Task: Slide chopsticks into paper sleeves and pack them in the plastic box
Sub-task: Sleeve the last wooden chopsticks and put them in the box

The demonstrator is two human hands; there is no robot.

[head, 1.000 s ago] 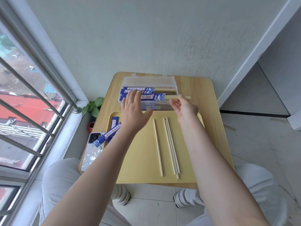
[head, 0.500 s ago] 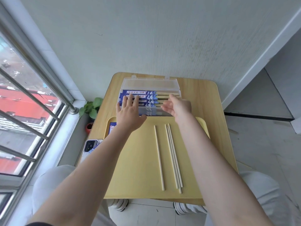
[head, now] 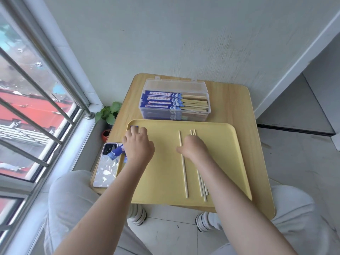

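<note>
The clear plastic box (head: pixel 147 115) stands at the table's far side, lid up, with several chopsticks in blue paper sleeves (head: pixel 160 98) lying in it. On the yellow tray (head: pixel 230 162), one bare chopstick (head: pixel 184 173) lies alone and a few more chopsticks (head: pixel 202 183) lie to its right. My right hand (head: pixel 193 148) is knuckles up over that group, its fingertips hidden. My left hand (head: pixel 138 144) rests with fingers spread on loose blue sleeves (head: pixel 116 152) at the tray's left rim.
A phone (head: pixel 107 170) lies on the wooden table (head: pixel 244 111) left of the tray, partly under a sleeve. A potted plant (head: pixel 108 113) sits below by the window bars. The wall is right behind the box. My knees flank the table.
Both hands have drawn back from the box to the tray: the left to the sleeves at the left rim, the right onto the bare chopsticks. The sleeved pair now lies in the box.
</note>
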